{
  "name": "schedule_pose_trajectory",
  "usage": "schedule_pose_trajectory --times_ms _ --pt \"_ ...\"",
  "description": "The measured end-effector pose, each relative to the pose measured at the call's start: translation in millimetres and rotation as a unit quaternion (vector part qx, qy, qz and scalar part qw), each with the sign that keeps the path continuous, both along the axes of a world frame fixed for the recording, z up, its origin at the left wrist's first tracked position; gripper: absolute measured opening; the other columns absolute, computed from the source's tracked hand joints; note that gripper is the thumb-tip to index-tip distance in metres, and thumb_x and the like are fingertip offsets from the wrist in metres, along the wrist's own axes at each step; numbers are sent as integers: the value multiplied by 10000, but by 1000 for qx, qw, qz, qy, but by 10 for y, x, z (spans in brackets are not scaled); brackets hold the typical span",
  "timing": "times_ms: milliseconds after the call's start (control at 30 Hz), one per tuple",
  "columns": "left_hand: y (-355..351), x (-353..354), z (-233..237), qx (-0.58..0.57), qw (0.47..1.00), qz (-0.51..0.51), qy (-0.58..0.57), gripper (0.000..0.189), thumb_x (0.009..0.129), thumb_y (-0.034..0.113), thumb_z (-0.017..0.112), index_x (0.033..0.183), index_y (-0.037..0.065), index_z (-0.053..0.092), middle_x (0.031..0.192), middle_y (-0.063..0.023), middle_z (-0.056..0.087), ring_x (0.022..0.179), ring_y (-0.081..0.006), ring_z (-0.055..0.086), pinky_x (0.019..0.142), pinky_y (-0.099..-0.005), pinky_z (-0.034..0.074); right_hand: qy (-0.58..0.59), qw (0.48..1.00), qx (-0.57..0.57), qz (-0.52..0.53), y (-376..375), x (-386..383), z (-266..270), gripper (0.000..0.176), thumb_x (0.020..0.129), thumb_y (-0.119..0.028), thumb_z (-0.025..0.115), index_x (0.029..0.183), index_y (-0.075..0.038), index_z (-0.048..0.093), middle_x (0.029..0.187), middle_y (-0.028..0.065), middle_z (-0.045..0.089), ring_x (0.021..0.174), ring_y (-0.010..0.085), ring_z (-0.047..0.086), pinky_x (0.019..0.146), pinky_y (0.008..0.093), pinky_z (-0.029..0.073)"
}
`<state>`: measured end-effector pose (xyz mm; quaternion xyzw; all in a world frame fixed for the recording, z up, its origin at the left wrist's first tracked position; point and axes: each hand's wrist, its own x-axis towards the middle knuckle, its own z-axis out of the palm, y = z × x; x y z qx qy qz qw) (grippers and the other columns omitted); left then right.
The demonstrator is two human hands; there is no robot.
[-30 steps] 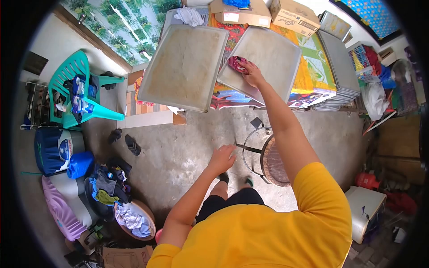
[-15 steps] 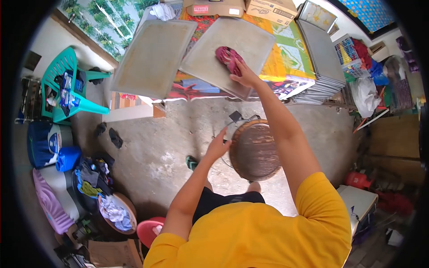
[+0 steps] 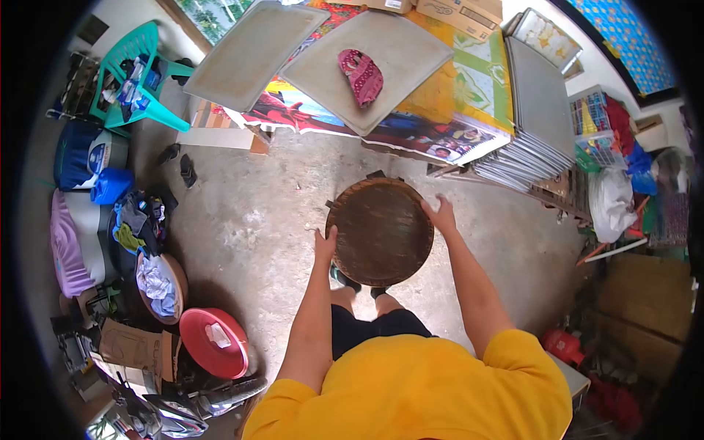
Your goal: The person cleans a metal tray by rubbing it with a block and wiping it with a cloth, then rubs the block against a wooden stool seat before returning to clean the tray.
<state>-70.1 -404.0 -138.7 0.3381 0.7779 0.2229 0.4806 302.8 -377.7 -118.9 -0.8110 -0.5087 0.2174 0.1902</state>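
A round dark wooden stool stands in front of me on the concrete floor. My left hand grips its left rim and my right hand grips its right rim. Beyond it, a red patterned cloth lies on a grey metal tray on the table. No hand touches the cloth.
A second grey tray lies left of the first. A stack of trays sits at the table's right end. A teal plastic chair, bags, a laundry basket and a red lid crowd the floor on the left.
My right hand let go of the red cloth and came back to the stool's right rim. My left hand moved onto the left rim. The view shifted back from the table.
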Motion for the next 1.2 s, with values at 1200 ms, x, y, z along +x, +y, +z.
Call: schedule_pose_trajectory --times_ms 1200 --pt "1046 -2707 42 56 957 223 -175 718 757 370 831 1251 -81 572 1261 -148 605 1122 -261 579 962 -367 472 498 852 -160 -36 1047 -2984 36 799 743 -489 821 1267 33 519 1179 138 627 1077 238 600 893 387 480"
